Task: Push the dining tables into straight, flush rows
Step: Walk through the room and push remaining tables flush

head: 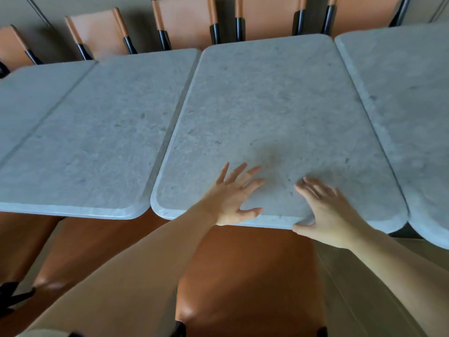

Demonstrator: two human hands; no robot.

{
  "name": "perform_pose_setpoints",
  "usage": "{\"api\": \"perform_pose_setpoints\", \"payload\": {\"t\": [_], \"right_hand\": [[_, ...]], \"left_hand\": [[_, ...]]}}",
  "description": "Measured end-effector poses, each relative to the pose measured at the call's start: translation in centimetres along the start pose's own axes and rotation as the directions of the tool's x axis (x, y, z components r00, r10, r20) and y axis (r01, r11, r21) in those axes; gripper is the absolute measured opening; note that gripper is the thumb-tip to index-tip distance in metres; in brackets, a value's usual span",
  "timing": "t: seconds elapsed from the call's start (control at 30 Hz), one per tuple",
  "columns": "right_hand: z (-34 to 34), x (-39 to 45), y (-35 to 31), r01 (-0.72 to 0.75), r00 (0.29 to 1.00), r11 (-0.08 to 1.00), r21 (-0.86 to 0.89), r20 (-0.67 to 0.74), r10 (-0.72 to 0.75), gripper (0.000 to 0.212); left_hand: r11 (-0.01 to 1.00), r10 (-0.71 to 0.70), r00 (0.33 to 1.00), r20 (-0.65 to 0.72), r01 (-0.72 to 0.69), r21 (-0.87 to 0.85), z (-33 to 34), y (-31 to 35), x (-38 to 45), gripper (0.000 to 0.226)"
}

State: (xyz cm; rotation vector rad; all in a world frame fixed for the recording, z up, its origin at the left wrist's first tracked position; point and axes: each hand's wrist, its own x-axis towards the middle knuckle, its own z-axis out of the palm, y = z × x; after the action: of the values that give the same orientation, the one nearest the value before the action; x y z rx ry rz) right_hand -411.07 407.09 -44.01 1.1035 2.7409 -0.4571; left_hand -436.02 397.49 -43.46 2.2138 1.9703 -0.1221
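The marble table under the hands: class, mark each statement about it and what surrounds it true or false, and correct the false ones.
1. Both hands are on the middle table. True: the left hand lies flat with fingers spread, and the right hand is at the near edge.
2. The right hand holds a cloth. False: it holds nothing; its thumb hooks the table's near edge.
3. The middle table's near edge lines up with that of the left table. False: the middle one sticks out nearer to the person.
4. Orange chairs stand along the far side. True.
5. Plates sit on the tables. False: none show on them.
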Motion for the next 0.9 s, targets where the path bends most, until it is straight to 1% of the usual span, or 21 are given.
{"api": "perform_pose_setpoints", "payload": {"t": [0.07,0.1,0.13,0.2,0.23,0.3,0.33,0.37,0.4,0.43,0.47,0.53,0.57,0.6,0.63,0.7,0.77,0.83,0.9], "right_hand": [[-0.9,-0.7,0.2,0.024,0.999,1.000,0.012,-0.040,-0.024,0.082],[-1.0,-1.3,0.4,0.021,0.996,1.000,-0.018,-0.082,-0.023,0.076],[-0.9,-2.1,1.0,0.002,0.988,0.998,-0.065,-0.157,-0.012,0.074],[-0.5,-4.4,2.9,-0.080,0.940,0.994,-0.079,-0.337,0.049,0.078],[-0.3,-6.0,4.0,-0.125,0.918,0.990,-0.059,-0.385,0.093,0.080],[0.4,-9.8,6.9,-0.205,0.894,0.977,-0.053,-0.417,0.164,0.084],[0.7,-11.8,8.7,-0.251,0.885,0.966,-0.063,-0.420,0.203,0.085],[0.9,-13.7,10.5,-0.307,0.880,0.949,-0.073,-0.401,0.254,0.087],[1.0,-15.6,12.3,-0.362,0.885,0.928,-0.087,-0.344,0.313,0.089],[0.8,-17.4,13.9,-0.418,0.886,0.903,-0.100,-0.263,0.381,0.090],[0.9,-18.9,15.5,-0.471,0.875,0.879,-0.076,-0.168,0.454,0.087],[1.0,-21.6,18.4,-0.604,0.797,0.795,0.049,0.051,0.602,0.080],[1.5,-22.9,19.4,-0.657,0.753,0.743,0.125,0.148,0.641,0.079],[2.1,-24.2,20.1,-0.680,0.732,0.711,0.180,0.209,0.648,0.080],[2.8,-25.5,20.5,-0.684,0.728,0.699,0.209,0.244,0.640,0.081],[4.4,-28.2,21.3,-0.663,0.748,0.710,0.237,0.263,0.610,0.081],[5.8,-31.1,22.4,-0.616,0.788,0.737,0.279,0.227,0.572,0.081],[6.3,-33.8,24.7,-0.565,0.824,0.768,0.302,0.155,0.546,0.081],[6.3,-36.2,27.4,-0.535,0.839,0.780,0.324,0.097,0.535,0.080]], "left_hand": [[0.999,0.008,1.000,-0.018,-0.009,-0.046,-0.6,2.2,1.8,0.077],[0.997,0.010,1.000,-0.029,-0.012,-0.073,-0.7,3.4,2.5,0.075],[0.995,0.017,0.999,-0.042,-0.021,-0.101,-0.6,4.5,3.1,0.073],[0.982,0.044,0.996,-0.079,-0.057,-0.179,-0.2,7.2,3.9,0.068],[0.972,0.057,0.993,-0.099,-0.078,-0.224,0.0,8.7,4.2,0.066],[0.955,0.088,0.989,-0.119,-0.117,-0.274,0.4,12.0,4.7,0.062],[0.952,0.112,0.987,-0.114,-0.140,-0.271,0.6,13.6,5.0,0.061],[0.953,0.139,0.985,-0.105,-0.162,-0.257,0.9,15.3,5.3,0.060],[0.953,0.161,0.982,-0.104,-0.182,-0.241,1.1,16.9,5.7,0.060],[0.953,0.176,0.978,-0.110,-0.197,-0.229,1.3,18.6,6.2,0.059],[0.954,0.181,0.977,-0.116,-0.203,-0.221,1.4,20.4,6.6,0.060],[0.958,0.156,0.983,-0.101,-0.176,-0.228,1.8,24.2,7.5,0.063],[0.960,0.130,0.989,-0.075,-0.144,-0.239,2.0,26.1,7.7,0.067],[0.963,0.097,0.995,-0.039,-0.103,-0.248,2.2,28.1,7.9,0.070],[0.966,0.071,0.998,0.002,-0.068,-0.250,2.4,30.0,8.2,0.073],[0.971,0.057,0.996,0.061,-0.042,-0.234,2.7,33.6,8.9,0.076],[0.984,0.042,0.997,0.069,-0.029,-0.177,2.7,36.8,9.9,0.077],[0.995,-0.038,0.998,0.041,0.041,-0.088,2.5,39.5,11.0,0.077],[0.992,-0.120,0.993,-0.012,0.119,-0.044,2.4,41.6,12.4,0.076]]}}
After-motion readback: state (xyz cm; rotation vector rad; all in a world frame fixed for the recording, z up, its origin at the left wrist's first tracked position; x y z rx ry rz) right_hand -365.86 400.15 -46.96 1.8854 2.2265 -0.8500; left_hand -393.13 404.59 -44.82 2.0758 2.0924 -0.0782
